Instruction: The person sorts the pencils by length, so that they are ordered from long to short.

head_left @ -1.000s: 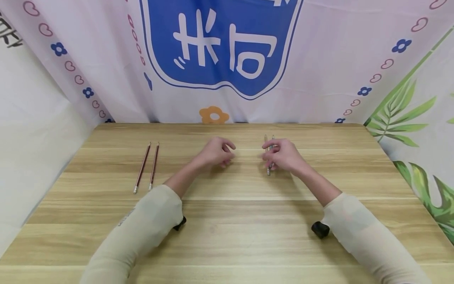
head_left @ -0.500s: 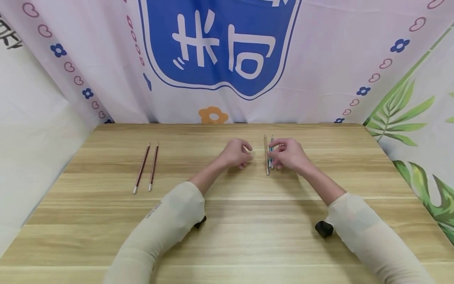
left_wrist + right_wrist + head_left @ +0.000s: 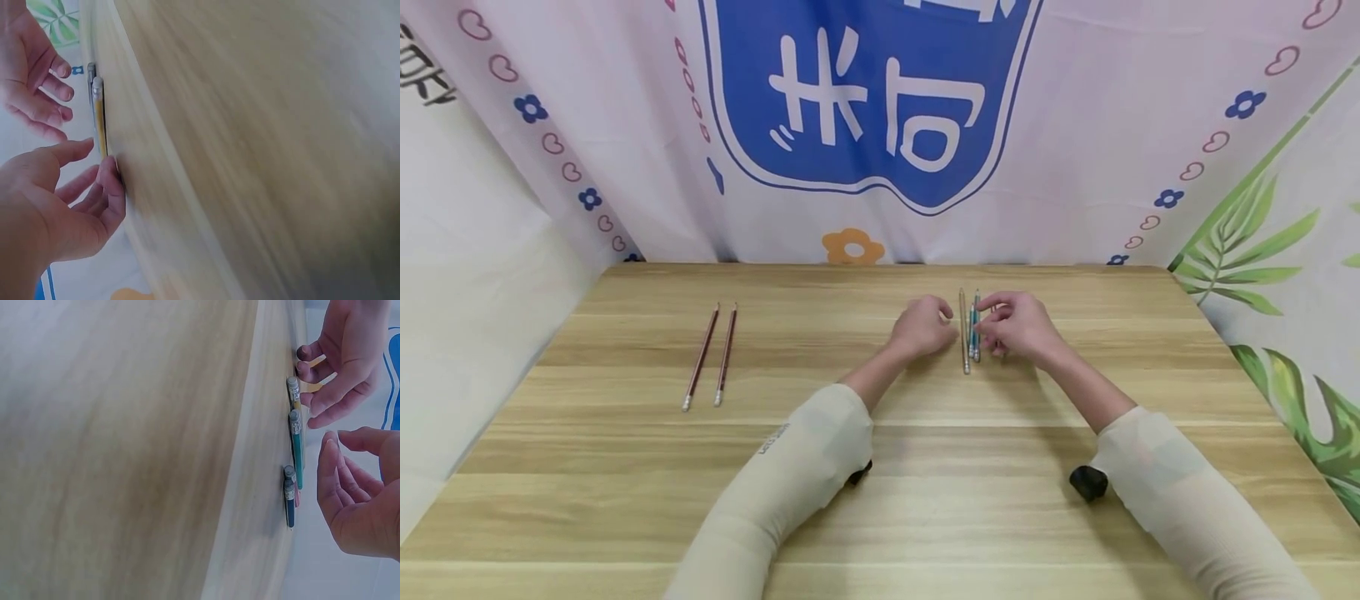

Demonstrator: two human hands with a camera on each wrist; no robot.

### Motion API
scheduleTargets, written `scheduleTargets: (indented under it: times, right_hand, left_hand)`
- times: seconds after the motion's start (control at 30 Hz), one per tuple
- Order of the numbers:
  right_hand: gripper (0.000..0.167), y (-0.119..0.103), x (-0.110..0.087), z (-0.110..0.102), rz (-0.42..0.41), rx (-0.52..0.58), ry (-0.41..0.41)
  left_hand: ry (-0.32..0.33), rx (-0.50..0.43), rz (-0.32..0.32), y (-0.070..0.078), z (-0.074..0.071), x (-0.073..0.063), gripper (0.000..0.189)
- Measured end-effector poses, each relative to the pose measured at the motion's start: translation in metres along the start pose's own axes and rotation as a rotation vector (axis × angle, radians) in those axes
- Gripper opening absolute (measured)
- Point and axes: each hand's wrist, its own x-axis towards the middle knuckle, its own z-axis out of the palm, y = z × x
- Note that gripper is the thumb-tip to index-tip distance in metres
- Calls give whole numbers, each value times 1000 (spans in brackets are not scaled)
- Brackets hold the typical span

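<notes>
In the head view my left hand [image 3: 925,327] is low over the table, its fingertips right beside a yellow pencil [image 3: 965,337]. The left wrist view shows its thumb and fingers apart, near the far part of that yellow pencil [image 3: 100,119]. My right hand [image 3: 1017,325] hovers just right of several blue-green pencils [image 3: 975,333], partly covering them. Seen from the right wrist, its thumb and fingertips are loosely bent with nothing between them, beside a green pencil [image 3: 297,456]. A dark blue pencil [image 3: 289,506] and a reddish one lie below that, partly hidden from the head view.
Two dark red pencils [image 3: 702,357] with white erasers lie side by side on the left of the wooden table [image 3: 925,517]. A printed curtain [image 3: 1075,167] hangs along the back edge. Black wrist cameras [image 3: 1087,482] sit under the sleeves.
My left hand has moved right across the table to the yellow pencil. My right hand has shifted slightly right, uncovering the yellow and blue-green pencils.
</notes>
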Motion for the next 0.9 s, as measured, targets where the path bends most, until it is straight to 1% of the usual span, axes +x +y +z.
scheduleTargets:
  times: [0.1,0.2,0.33,0.4,0.63,0.77,0.9]
  right_hand:
    - [38,1,1,-1,-7,4,1]
    - [36,3,2,-2,-16,9,2]
    - [36,3,4,-2,-13,11,4]
    - [36,3,5,-2,-9,7,6]
    - [35,2,5,-1,-10,-19,14]
    - [34,3,7,0,-17,-46,17]
    - [33,2,8,0,0,-61,31]
  left_hand:
    - [25,16,-12,3,5,3,34]
    - [44,25,-39,6,9,5,36]
    - [56,49,-72,8,12,6,41]
    - [59,64,-78,9,12,7,43]
    - [64,81,-80,8,11,8,43]
    - [72,70,-80,6,9,7,44]
    - [91,62,-60,4,6,6,41]
